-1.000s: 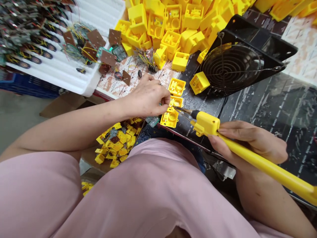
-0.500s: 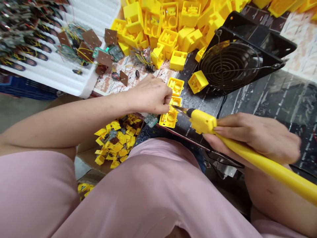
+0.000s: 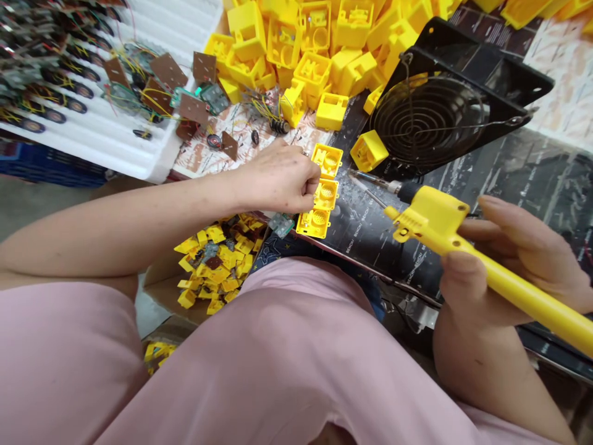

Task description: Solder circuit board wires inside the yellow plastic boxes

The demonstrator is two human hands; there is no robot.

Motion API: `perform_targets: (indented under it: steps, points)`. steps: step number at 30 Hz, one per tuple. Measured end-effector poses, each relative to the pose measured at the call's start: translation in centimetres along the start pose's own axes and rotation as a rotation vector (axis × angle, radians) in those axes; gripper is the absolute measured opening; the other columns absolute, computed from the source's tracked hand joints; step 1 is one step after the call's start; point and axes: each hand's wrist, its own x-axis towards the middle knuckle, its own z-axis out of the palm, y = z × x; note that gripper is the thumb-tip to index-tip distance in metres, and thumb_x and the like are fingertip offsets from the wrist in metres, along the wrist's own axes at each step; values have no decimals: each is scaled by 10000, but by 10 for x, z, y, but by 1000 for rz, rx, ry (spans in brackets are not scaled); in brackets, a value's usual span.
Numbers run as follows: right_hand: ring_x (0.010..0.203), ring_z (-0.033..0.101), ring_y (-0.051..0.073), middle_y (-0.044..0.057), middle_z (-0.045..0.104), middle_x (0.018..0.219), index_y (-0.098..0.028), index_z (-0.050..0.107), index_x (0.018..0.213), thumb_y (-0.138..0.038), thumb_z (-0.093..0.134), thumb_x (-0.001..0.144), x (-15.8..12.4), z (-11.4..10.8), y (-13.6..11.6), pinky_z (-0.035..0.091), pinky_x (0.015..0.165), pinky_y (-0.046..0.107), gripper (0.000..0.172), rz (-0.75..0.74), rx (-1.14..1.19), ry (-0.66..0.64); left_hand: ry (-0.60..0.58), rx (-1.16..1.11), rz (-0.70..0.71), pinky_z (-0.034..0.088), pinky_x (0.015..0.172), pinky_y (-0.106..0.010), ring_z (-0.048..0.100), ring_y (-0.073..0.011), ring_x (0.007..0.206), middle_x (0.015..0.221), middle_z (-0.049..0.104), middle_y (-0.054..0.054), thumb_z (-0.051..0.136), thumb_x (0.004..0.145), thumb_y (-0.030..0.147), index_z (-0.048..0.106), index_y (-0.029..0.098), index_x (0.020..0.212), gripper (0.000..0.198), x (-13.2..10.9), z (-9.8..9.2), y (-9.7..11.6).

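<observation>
My left hand (image 3: 278, 182) reaches over a row of several yellow plastic housings, its curled fingers pressed on the left side of the middle housing (image 3: 327, 194). Whatever lies under the fingertips is hidden. The upper housing (image 3: 327, 161) and lower housing (image 3: 314, 223) sit on either side of it. My right hand (image 3: 523, 259) grips the long yellow handle of a soldering iron (image 3: 435, 219). Its metal tip (image 3: 370, 180) points left, apart from the housings. A small green circuit board (image 3: 281, 225) lies just below my left wrist.
A black-framed fan with a wire guard (image 3: 428, 105) stands at upper right beside a heap of yellow housings (image 3: 315, 55). A white foam tray (image 3: 115, 145) holds wired brown parts. Small yellow pieces (image 3: 217, 266) lie in a cardboard box near my pink-clad lap (image 3: 231, 371).
My right hand has moved right and slightly up, drawing the soldering iron tip away from the housings. My left hand stays nearly where it was.
</observation>
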Motion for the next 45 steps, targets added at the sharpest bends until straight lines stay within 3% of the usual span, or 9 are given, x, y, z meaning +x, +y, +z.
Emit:
perform_targets:
  steps: [4, 7, 12, 16, 20, 23, 28, 36, 45]
  points:
    - [678, 774, 196, 60, 834, 999, -258, 804, 1237, -492, 785, 937, 0, 8, 2, 579, 480, 231, 381, -162, -20, 145, 25, -74, 31, 493, 1031, -430, 732, -248, 931, 700, 680, 27, 628, 761, 325, 754, 237, 769, 154, -7, -13, -12]
    - [609, 741, 177, 48, 833, 944, -258, 831, 1166, -475, 841, 883, 2, 12, 7, 576, 478, 239, 357, -163, -5, 238, 128, -133, 19, 495, 1071, -462, 729, -287, 1100, 926, 758, 8, 578, 839, 369, 795, 254, 918, 258, -5, -22, -19]
    - [586, 727, 173, 38, 831, 911, -271, 840, 1129, -378, 889, 815, 0, 18, 11, 576, 486, 248, 335, -166, 17, 309, 179, -140, 71, 465, 1174, -478, 636, -303, 1364, 1365, 719, -8, 521, 930, 302, 766, 285, 1217, 378, 15, -4, -14]
    - [639, 749, 181, 27, 838, 998, -303, 825, 1170, -275, 890, 795, -4, 15, 11, 595, 517, 252, 382, -135, -12, 235, 131, -114, 124, 449, 1190, -475, 677, -281, 1315, 1371, 738, -20, 479, 970, 277, 777, 288, 1219, 389, 13, 9, -18]
    - [604, 731, 166, 14, 838, 962, -294, 836, 1144, -346, 923, 767, -6, 10, 19, 578, 504, 233, 390, -158, 30, 277, 315, -178, 27, 448, 1185, -444, 653, -272, 1347, 1421, 717, -51, 478, 984, 343, 752, 258, 1272, 407, -16, -3, -36]
    - [586, 722, 182, 40, 833, 950, -257, 838, 1147, -524, 895, 798, -3, 17, 24, 544, 451, 248, 444, -188, 31, 312, 389, -230, -63, 518, 1065, -378, 728, -236, 1141, 1176, 802, -54, 504, 973, 389, 781, 237, 1105, 343, -38, -10, -39]
    - [535, 656, 146, 36, 816, 875, -279, 851, 1111, -602, 811, 877, 0, 38, 16, 518, 458, 243, 402, -234, 69, 372, 305, -215, 143, 544, 927, -359, 735, -224, 976, 1038, 799, -66, 543, 940, 372, 785, 210, 953, 291, -51, 7, -19]
    - [781, 789, 167, 11, 790, 1147, -340, 623, 1475, -401, 734, 995, -12, 55, -13, 667, 680, 271, 497, -129, 74, -25, 202, 72, 150, 505, 877, -416, 705, -273, 917, 900, 783, -62, 517, 959, 276, 748, 189, 955, 247, -40, 24, -11]
    - [815, 739, 128, -45, 763, 915, -278, 635, 1366, -170, 542, 1068, -15, 102, 1, 566, 1103, 346, 331, -342, -235, -381, 522, 291, 379, 509, 717, -373, 680, -269, 783, 795, 703, -90, 410, 1043, 165, 673, 131, 937, 286, -42, 50, -17]
